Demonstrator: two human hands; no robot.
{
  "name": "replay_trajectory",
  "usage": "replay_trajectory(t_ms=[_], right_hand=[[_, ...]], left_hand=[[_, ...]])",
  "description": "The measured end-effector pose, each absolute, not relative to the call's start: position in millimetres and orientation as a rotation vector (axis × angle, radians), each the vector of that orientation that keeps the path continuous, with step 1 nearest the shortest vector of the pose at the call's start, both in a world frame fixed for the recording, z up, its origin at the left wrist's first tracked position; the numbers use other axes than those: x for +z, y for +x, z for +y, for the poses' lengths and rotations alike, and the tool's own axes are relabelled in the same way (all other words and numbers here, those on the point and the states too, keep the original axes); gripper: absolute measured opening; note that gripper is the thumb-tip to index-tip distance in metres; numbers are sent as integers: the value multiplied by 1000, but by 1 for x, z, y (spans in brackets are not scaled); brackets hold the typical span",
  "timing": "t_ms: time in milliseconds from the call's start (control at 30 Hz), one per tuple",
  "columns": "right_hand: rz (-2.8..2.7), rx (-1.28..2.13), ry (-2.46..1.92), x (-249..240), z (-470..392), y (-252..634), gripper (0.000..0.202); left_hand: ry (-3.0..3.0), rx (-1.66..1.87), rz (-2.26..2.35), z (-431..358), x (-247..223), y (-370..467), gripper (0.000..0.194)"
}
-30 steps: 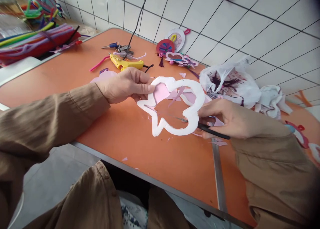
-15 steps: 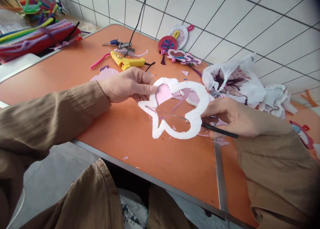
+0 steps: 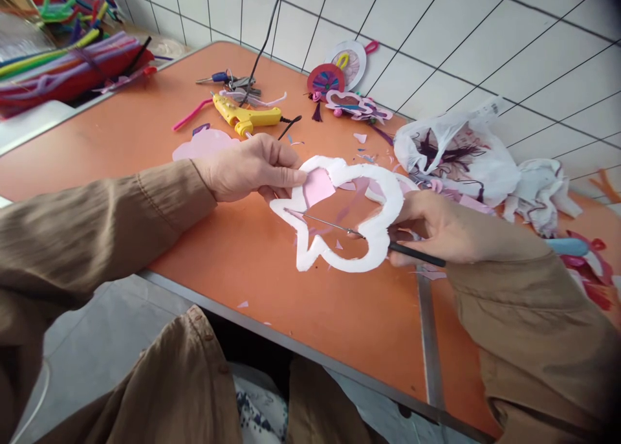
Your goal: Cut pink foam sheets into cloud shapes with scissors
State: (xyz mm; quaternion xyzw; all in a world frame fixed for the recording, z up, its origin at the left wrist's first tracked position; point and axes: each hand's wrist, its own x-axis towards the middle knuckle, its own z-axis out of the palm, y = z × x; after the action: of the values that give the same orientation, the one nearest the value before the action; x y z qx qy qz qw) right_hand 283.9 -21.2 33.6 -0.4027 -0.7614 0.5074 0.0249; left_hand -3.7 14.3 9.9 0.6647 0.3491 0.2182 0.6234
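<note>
My left hand (image 3: 262, 169) pinches the upper left edge of a white cut-out frame (image 3: 371, 263) between thumb and fingers. The frame has a wavy, cloud-like outline with pointed corners at its left. A pink piece (image 3: 319, 186) shows through its opening by my left thumb. In my right hand (image 3: 424, 227) is a thin-bladed craft knife (image 3: 417, 253) with a black handle. Its slim metal blade crosses the opening, the tip at the frame's inner left edge. Some right fingers are hidden behind the frame's right side.
A yellow glue gun (image 3: 247, 117) lies behind my left hand, near keys (image 3: 245, 85) and a pink cloud-shaped piece (image 3: 204, 145). Decorated cut-outs (image 3: 326, 81) rest by the tiled wall. A white plastic bag (image 3: 485, 159) sits at right. Pipe cleaners (image 3: 72, 75) are bundled at far left.
My right hand and the knife have shifted slightly left, with less of the handle reaching out to the right. The frame has dipped a little. My left hand keeps its pinch.
</note>
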Motion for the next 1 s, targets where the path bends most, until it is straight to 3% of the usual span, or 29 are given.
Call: replay_trajectory(t_ms=[367, 1000], right_hand=[[-2129, 1704, -1262, 23, -22, 288, 40], [-2204, 1717, -1103, 14, -20, 291, 21]], left_hand=[[1470, 502, 821, 15, 9, -3, 21], [1401, 581, 976, 7, 17, 7, 23]])
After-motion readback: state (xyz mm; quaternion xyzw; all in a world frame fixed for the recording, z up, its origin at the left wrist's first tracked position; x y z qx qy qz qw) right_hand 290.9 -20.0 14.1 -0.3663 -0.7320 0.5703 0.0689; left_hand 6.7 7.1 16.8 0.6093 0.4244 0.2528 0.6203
